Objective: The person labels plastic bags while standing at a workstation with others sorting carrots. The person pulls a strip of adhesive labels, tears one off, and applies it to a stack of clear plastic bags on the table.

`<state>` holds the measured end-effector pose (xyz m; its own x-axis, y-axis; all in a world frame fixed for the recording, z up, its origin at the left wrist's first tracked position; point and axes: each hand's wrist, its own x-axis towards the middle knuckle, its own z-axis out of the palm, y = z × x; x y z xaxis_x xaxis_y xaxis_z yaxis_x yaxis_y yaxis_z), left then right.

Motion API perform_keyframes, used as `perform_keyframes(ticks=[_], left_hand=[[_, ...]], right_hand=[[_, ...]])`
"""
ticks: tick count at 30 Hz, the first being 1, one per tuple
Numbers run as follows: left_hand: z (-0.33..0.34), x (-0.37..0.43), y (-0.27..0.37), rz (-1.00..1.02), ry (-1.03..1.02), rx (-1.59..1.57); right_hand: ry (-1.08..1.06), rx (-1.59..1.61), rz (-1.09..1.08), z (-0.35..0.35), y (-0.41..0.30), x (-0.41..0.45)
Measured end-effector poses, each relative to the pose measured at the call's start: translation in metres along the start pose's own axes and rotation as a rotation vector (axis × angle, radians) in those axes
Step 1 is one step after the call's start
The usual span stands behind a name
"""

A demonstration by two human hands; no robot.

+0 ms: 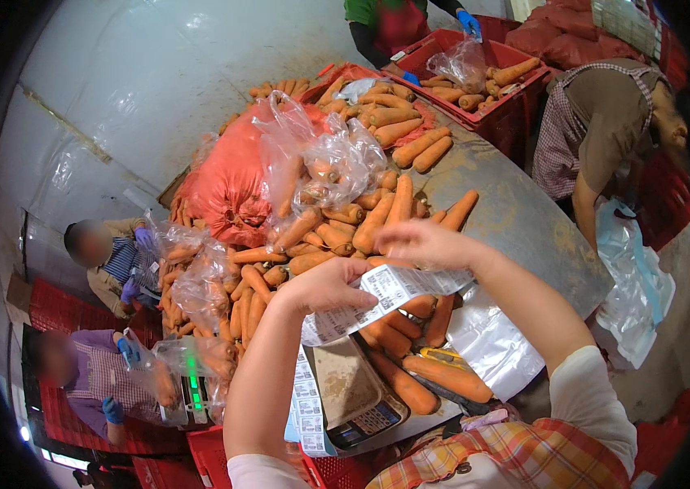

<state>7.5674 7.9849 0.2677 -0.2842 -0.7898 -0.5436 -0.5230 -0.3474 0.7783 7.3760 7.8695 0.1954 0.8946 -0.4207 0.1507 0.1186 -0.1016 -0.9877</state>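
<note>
My left hand (335, 287) grips a long strip of printed labels (384, 288) between thumb and fingers. Part of the strip hangs down past the left side of a small digital scale (345, 382) with a dirty plate and a keypad; the other end runs under my right wrist. Blurred by motion, my right hand (427, 244) is over loose carrots (375, 223), just above the strip; whether its fingertips hold anything cannot be made out. Several carrots (449, 376) lie right of the scale, beside a yellow-handled cutter (445, 357).
A red mesh sack (228, 183) and clear bags of carrots (204, 281) cover the left of the metal table (504, 202). Silvery plastic (497, 342) lies near my right forearm. A red crate (491, 116) stands at the far end. Co-workers stand left, far and right, one bending.
</note>
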Motion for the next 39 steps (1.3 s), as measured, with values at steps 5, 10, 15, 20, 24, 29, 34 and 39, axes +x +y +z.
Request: perform_keyframes(ticks=[5,10,15,20,24,29,34,39], left_hand=[[-0.013,-0.006,0.014,-0.181,0.078,0.058],[-0.044,-0.035,-0.010,-0.119,0.142,-0.148],[-0.045,-0.021,-0.001,-0.083,0.159,0.016],[-0.036,0.001,0.015,0.006,0.142,0.217],[-0.032,-0.003,0.029,-0.016,0.155,0.257],[-0.034,-0.010,0.014,0.018,0.185,0.177],[-0.033,-0.008,0.023,0.033,0.327,0.151],[-0.035,-0.002,-0.008,0.221,0.575,-0.214]], right_hand=[[-0.117,-0.292,0.027,-0.031,-0.016,-0.002],[0.057,-0.406,0.278,-0.088,-0.040,-0.013],[0.125,-0.981,0.107,-0.087,-0.056,-0.004],[-0.054,-0.795,-0.194,-0.031,-0.049,0.028],[-0.285,-0.522,-0.038,-0.015,-0.045,0.052],[-0.295,-0.518,-0.081,-0.001,-0.050,0.059],[-0.268,-0.456,-0.119,-0.007,-0.043,0.068],[-0.229,-0.168,-0.144,-0.003,-0.027,0.095]])
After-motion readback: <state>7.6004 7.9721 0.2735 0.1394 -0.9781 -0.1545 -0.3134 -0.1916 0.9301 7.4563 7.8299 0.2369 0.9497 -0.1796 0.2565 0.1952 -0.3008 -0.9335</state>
